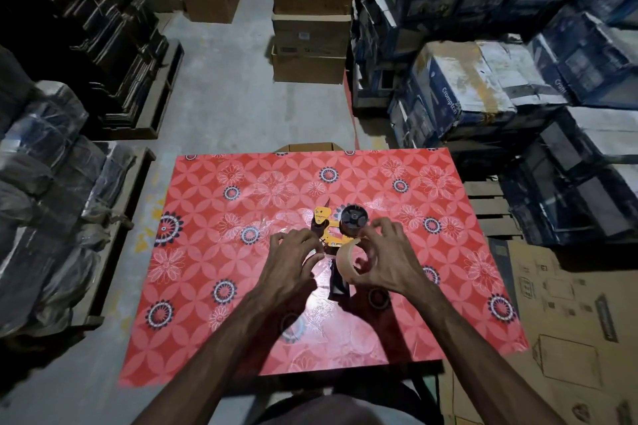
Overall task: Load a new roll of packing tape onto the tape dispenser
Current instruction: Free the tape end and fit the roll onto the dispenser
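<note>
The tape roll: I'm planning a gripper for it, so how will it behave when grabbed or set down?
Probably light and stiff: the right hand holds the tape roll with fingers curled around its hollow ring. Round, so on edge it would likely roll on the smooth tablecloth. Its glossy surface may be slippery.

Bare forearms, bare left hand [293, 264] and right hand [388, 260].

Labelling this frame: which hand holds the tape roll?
The right hand: its fingers and thumb curl round the tape roll. The left hand sits beside it, not round the roll.
</note>
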Demonstrator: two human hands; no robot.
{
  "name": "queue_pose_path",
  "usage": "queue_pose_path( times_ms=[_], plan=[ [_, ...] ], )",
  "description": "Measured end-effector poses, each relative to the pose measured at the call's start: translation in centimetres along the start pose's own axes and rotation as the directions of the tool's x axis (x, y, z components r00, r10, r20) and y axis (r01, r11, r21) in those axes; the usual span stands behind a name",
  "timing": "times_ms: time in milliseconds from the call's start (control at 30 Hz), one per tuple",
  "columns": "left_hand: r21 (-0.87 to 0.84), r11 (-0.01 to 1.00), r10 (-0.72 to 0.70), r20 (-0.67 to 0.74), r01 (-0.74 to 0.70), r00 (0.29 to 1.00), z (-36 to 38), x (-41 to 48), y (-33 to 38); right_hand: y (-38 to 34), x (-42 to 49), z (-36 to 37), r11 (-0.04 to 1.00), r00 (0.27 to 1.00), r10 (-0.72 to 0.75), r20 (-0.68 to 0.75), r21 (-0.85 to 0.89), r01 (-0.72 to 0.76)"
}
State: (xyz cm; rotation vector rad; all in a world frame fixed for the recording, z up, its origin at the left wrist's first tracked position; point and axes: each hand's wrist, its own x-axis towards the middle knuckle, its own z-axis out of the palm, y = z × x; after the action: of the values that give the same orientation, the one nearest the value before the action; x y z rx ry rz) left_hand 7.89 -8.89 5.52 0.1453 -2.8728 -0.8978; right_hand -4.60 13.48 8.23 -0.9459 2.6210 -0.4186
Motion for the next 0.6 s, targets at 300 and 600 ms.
queue_pose_path(
  times_ms=[300,600],
  plan=[
    [-0.039,0.997,-0.069,-0.052,0.067,0.996,1.6,2.6,-0.3,1.4,3.1,-0.4,0.989,0.99,-0.138,0.003,0.06,0.138],
    [-0.042,0.986,-0.161,-0.015,0.16,0.987,4.3,7.3,-2.3,5.1,11.1,0.5,0.984,0.967,-0.173,0.189,0.0,0.176]
  ],
)
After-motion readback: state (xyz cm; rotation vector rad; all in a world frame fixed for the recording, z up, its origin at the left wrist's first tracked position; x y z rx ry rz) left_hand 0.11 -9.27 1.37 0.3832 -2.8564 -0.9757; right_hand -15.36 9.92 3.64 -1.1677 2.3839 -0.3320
